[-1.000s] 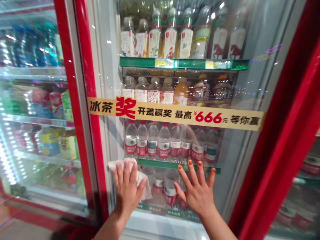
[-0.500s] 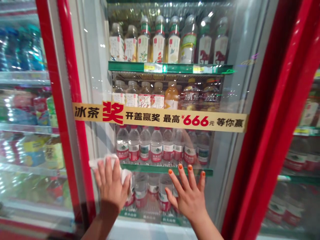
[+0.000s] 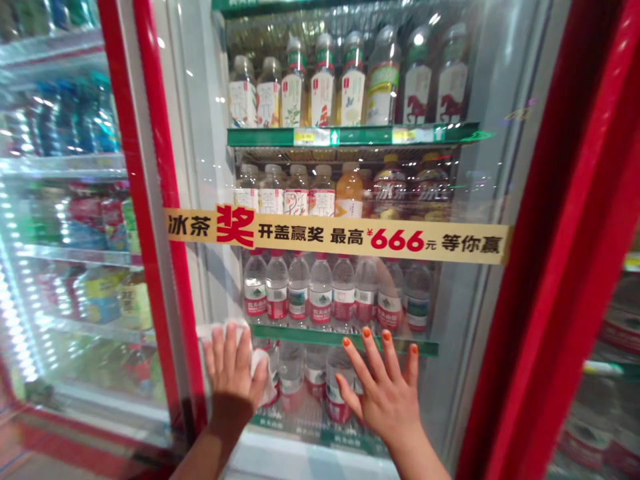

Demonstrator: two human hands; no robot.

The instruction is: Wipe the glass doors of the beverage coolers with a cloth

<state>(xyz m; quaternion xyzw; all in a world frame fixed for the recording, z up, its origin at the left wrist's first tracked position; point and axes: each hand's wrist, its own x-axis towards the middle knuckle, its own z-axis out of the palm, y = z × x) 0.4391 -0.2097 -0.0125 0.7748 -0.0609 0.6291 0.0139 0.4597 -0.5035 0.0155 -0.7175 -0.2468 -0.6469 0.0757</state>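
My left hand (image 3: 231, 367) is pressed flat on a white cloth (image 3: 263, 373), holding it against the lower left of a glass cooler door (image 3: 200, 167). The cloth's edges show above the fingertips and beside the thumb; the rest is hidden under the palm. To the right, my right hand (image 3: 387, 387) lies on the same glass with its fingers spread and orange nails showing. It holds nothing. Behind the glass, water bottles (image 3: 320, 293) with red and white labels stand on a green-edged shelf (image 3: 295, 335), just above both hands.
A yellow strip sticker (image 3: 310, 233) with Chinese lettering runs across the door above my hands. Tea bottles (image 3: 323, 83) fill the upper shelves. Red frames (image 3: 565, 233) flank the door, and another lit drinks cooler (image 3: 75, 220) stands at the left.
The view has shifted slightly, so the door and both hands appear a little further right. Against the glass, the cloth and hands show no clear movement.
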